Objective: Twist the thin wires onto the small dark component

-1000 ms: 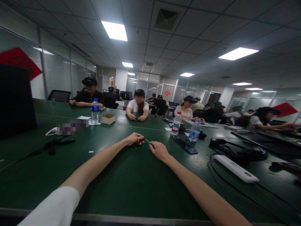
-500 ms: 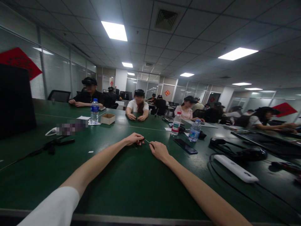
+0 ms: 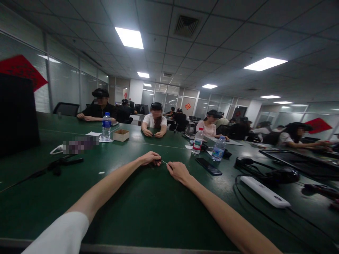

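Note:
Over the green table (image 3: 127, 218), both hands are close together near the middle. My left hand (image 3: 150, 158) is closed on a small dark piece (image 3: 158, 160) that pokes out at the fingertips; its kind is too small to make out. A thin, light, metal-looking rod (image 3: 164, 162) spans the short gap from that piece to my right hand (image 3: 178, 170). The fingers of my right hand are curled round the rod's other end, which they hide. Whether the rod and the dark piece are joined I cannot tell.
Right of my hands lie a phone (image 3: 208, 166), two water bottles (image 3: 218, 149), a white power strip (image 3: 265, 192) with a cable and a black headset (image 3: 278, 174). Leftward are a small box (image 3: 121, 135), another bottle (image 3: 106, 127) and black straps (image 3: 59, 163). People sit around the table.
The whole view has shifted slightly. My right hand has turned a little, and the rod between my hands lies flatter. Both hands keep their hold.

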A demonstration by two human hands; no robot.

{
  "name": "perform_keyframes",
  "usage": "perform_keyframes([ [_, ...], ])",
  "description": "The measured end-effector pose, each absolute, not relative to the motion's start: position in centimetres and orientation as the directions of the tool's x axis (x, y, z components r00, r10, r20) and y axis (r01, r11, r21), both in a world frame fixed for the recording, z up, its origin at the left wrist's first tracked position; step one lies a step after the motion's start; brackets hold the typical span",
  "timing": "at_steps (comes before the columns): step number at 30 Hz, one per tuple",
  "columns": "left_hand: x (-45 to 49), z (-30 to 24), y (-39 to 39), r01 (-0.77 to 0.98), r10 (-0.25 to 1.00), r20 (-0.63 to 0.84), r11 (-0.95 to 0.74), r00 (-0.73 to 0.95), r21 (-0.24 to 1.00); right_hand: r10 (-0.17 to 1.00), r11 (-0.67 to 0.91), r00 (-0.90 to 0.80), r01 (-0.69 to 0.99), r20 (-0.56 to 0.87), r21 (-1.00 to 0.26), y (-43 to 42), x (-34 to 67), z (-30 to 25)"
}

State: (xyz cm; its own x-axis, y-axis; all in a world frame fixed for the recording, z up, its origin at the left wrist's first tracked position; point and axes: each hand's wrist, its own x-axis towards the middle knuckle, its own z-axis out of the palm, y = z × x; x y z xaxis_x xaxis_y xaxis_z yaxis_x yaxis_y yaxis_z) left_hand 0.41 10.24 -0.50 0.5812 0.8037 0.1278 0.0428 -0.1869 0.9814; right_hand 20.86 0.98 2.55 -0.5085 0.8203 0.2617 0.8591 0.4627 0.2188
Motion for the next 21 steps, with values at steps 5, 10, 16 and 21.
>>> perform_keyframes([
  [5, 0.8, -0.4, 10.0, 0.011, 0.829, 0.144, -0.179, 0.541, 0.984, 0.747, 0.564, -0.625, 0.776, 0.226, 0.281, 0.3, 19.3, 2.7],
  [10, 0.9, -0.8, 10.7, -0.046, 0.843, 0.159, -0.158, 0.515, 0.986, 0.785, 0.485, -0.536, 0.844, 0.310, 0.231, 0.4, 19.5, 2.5],
  [16, 0.9, -1.5, 12.1, -0.041, 0.860, 0.146, -0.144, 0.489, 0.989, 0.825, 0.435, -0.460, 0.888, 0.329, 0.150, 0.8, 19.9, 2.4],
  [21, 1.1, -1.7, 12.4, -0.020, 0.864, 0.121, -0.127, 0.489, 0.992, 0.866, 0.369, -0.374, 0.926, 0.332, 0.079, 0.8, 20.0, 2.4],
])
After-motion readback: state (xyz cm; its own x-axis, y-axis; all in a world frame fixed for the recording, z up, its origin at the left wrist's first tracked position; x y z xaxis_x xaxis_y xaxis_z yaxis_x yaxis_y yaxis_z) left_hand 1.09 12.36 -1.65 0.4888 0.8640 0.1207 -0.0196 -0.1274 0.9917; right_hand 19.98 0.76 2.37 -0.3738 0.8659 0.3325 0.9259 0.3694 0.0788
